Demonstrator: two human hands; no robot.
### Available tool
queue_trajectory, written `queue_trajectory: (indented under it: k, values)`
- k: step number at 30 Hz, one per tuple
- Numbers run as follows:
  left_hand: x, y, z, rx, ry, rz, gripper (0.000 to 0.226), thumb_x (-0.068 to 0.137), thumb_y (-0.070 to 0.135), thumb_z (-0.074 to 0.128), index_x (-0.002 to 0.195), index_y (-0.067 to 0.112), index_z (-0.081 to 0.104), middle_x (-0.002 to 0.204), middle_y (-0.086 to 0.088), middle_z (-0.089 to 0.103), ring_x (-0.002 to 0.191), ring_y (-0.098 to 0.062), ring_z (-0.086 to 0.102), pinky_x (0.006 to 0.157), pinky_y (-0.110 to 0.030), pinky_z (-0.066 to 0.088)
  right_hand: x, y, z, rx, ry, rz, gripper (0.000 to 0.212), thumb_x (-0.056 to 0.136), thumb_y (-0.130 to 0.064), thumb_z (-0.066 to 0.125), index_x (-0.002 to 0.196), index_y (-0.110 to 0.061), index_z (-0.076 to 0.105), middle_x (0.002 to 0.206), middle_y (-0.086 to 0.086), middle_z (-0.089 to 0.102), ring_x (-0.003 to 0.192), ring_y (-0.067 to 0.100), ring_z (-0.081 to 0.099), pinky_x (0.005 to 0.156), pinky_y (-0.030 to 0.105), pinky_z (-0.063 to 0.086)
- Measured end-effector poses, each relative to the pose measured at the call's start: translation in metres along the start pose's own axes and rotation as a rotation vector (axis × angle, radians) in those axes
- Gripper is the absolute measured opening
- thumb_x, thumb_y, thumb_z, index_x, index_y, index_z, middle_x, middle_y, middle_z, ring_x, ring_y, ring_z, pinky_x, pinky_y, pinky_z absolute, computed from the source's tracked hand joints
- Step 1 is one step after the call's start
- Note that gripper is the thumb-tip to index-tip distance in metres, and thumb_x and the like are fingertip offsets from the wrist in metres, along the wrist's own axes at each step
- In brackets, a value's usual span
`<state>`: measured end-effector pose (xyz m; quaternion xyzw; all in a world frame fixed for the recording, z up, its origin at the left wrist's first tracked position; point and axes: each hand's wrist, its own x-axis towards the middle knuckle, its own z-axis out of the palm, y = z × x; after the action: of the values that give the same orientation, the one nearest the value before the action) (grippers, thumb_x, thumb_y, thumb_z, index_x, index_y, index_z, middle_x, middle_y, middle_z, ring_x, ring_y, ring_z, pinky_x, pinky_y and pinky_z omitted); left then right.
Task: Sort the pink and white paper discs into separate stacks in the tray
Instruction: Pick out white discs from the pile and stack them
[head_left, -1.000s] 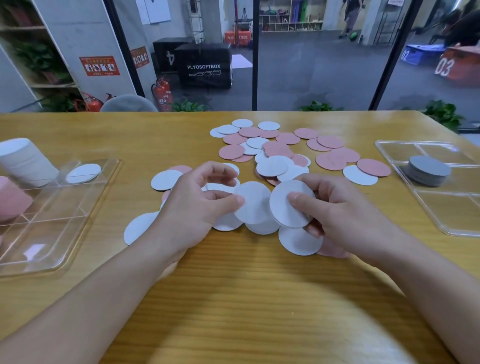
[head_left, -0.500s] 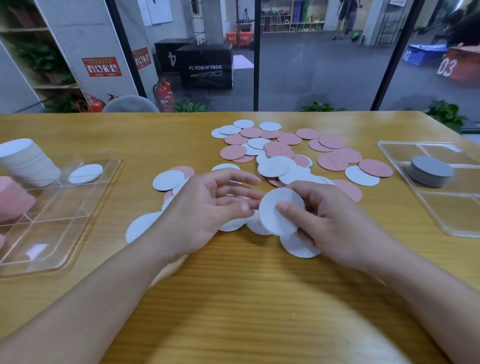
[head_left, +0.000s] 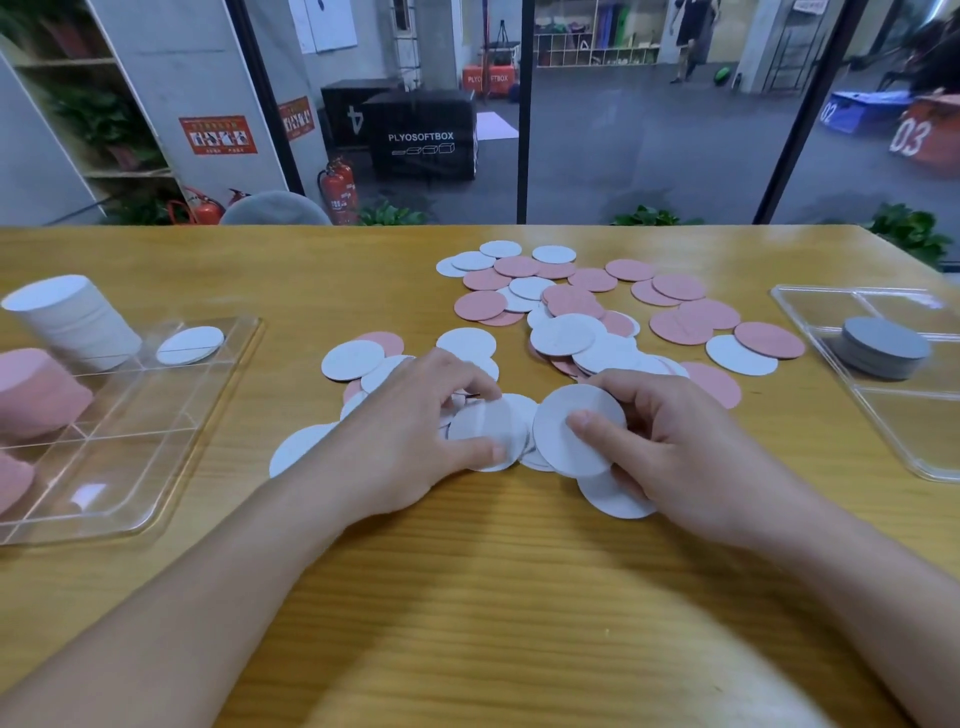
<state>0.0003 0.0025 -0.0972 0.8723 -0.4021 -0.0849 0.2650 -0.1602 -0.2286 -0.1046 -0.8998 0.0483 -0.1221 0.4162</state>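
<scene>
Since a second ago the left hand (head_left: 415, 431) has slid right and now pinches a white disc (head_left: 488, 434) at centre frame, while the right hand (head_left: 670, 447) keeps pinching another white disc (head_left: 571, 431), thumb on its face. Loose pink and white discs (head_left: 597, 312) lie scattered on the worktop (head_left: 467, 597) above; the tray (head_left: 130, 415) sits at left. The discs look thin, light and flexible, likely clinging flat, so lifting by an edge seems best.
</scene>
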Motion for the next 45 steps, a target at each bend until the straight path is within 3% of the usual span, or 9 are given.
queue_trajectory:
  k: [6,12,15,19,21,24,35,39,45]
  values:
    - [0.002,0.006,0.003,-0.386,0.123,0.007,0.015,0.096,0.032,0.084,0.104,0.033,0.071,0.088,0.005,0.075,0.063,-0.003,0.053,0.064,-0.018,0.044,0.001,-0.002,-0.004,0.028,0.043,0.032,0.03,0.111,-0.036,0.063,0.091,-0.015,0.066,0.059,-0.012,0.048,0.053,0.014,0.04,0.05,0.029,0.034]
    - [0.0,0.005,0.0,-0.566,0.117,-0.053,0.007,0.102,0.035,0.079,0.106,0.031,0.082,0.093,0.007,0.083,0.089,-0.018,0.072,0.094,-0.043,0.054,0.001,-0.011,-0.008,0.222,0.071,0.175,0.022,0.111,-0.035,0.062,0.104,-0.018,0.074,0.062,0.005,0.046,0.048,0.019,0.037,0.044,0.027,0.034]
    - [0.001,0.008,0.0,-0.632,0.135,-0.07,0.023,0.106,0.039,0.072,0.097,0.019,0.079,0.078,0.004,0.073,0.073,-0.018,0.061,0.078,-0.037,0.048,0.001,-0.016,-0.01,0.311,0.06,0.241,0.022,0.112,-0.035,0.06,0.106,-0.02,0.075,0.065,0.011,0.043,0.043,0.019,0.034,0.045,0.024,0.034]
    - [0.0,0.01,0.001,-0.687,0.086,-0.037,0.031,0.101,0.032,0.079,0.094,0.003,0.075,0.097,-0.017,0.076,0.083,-0.017,0.07,0.084,-0.038,0.058,0.001,-0.016,-0.009,0.326,0.024,0.244,0.023,0.112,-0.037,0.059,0.103,-0.021,0.074,0.065,0.012,0.043,0.044,0.019,0.032,0.045,0.023,0.032]
    - [-0.002,0.011,0.001,-0.678,0.067,-0.009,0.013,0.096,0.015,0.085,0.104,0.01,0.076,0.108,-0.011,0.076,0.087,-0.016,0.07,0.081,-0.034,0.057,0.0,-0.016,-0.008,0.304,0.014,0.228,0.024,0.112,-0.036,0.059,0.101,-0.021,0.073,0.064,0.012,0.044,0.045,0.02,0.032,0.044,0.023,0.031]
    - [-0.004,0.014,0.002,-0.721,0.054,0.003,0.043,0.092,0.0,0.083,0.126,0.025,0.075,0.122,-0.002,0.069,0.085,-0.016,0.072,0.077,-0.028,0.058,0.001,-0.017,-0.007,0.287,0.016,0.213,0.023,0.113,-0.036,0.059,0.102,-0.021,0.072,0.064,0.012,0.046,0.046,0.021,0.032,0.043,0.023,0.03]
    - [-0.006,0.024,0.009,-0.94,-0.068,0.052,0.047,0.103,-0.011,0.065,0.141,0.016,0.064,0.121,-0.013,0.082,0.112,-0.037,0.08,0.104,-0.047,0.063,0.0,-0.014,-0.004,0.152,-0.064,0.084,0.02,0.113,-0.035,0.061,0.109,-0.022,0.076,0.059,0.006,0.059,0.053,0.016,0.048,0.049,0.02,0.038]
    - [-0.001,0.012,0.013,-0.624,0.131,0.067,0.042,0.105,-0.007,0.06,0.131,0.024,0.072,0.113,0.002,0.082,0.106,-0.017,0.079,0.099,-0.034,0.063,0.001,-0.011,-0.005,0.147,0.001,0.093,0.021,0.111,-0.033,0.065,0.104,-0.015,0.074,0.056,0.001,0.052,0.048,0.019,0.042,0.044,0.03,0.036]
    - [0.004,-0.002,0.017,0.007,0.151,-0.002,0.043,0.096,0.061,0.072,0.136,0.045,0.067,0.122,0.026,0.054,0.123,-0.003,0.044,0.094,-0.015,0.035,0.002,-0.011,-0.007,0.252,0.066,0.216,0.019,0.109,-0.035,0.065,0.105,-0.02,0.076,0.062,0.005,0.052,0.048,0.019,0.042,0.045,0.029,0.042]
